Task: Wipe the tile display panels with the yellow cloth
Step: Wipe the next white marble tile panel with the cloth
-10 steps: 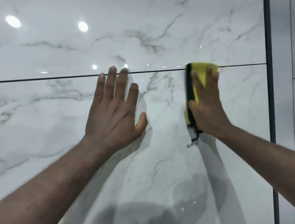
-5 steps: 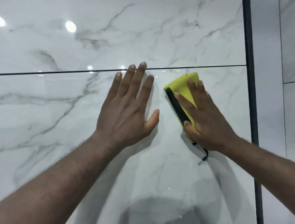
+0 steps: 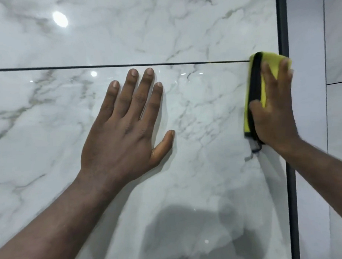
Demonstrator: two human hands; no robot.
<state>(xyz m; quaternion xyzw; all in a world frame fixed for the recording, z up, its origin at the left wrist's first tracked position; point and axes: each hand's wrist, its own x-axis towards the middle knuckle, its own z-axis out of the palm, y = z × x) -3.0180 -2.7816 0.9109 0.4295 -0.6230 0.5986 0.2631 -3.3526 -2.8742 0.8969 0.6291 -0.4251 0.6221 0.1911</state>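
A glossy white marble tile panel [image 3: 206, 115] fills the view, split by a thin dark horizontal joint. My left hand [image 3: 127, 127] lies flat on the lower tile, fingers straight and spread, just under the joint. My right hand [image 3: 272, 112] presses a folded yellow cloth [image 3: 267, 65] with a black edge against the panel's right side, fingers straight over it, thumb along its black edge. The cloth overlaps the joint and touches the dark vertical frame strip.
A dark vertical frame strip [image 3: 282, 32] bounds the panel on the right. Beyond it stands another pale tile panel [image 3: 338, 48] with its own joints. Ceiling lights and a dark shadow reflect in the glossy surface.
My right hand has slid the cloth rightward and up, from beside my left hand to the panel's right edge. My left hand stays flat on the tile.
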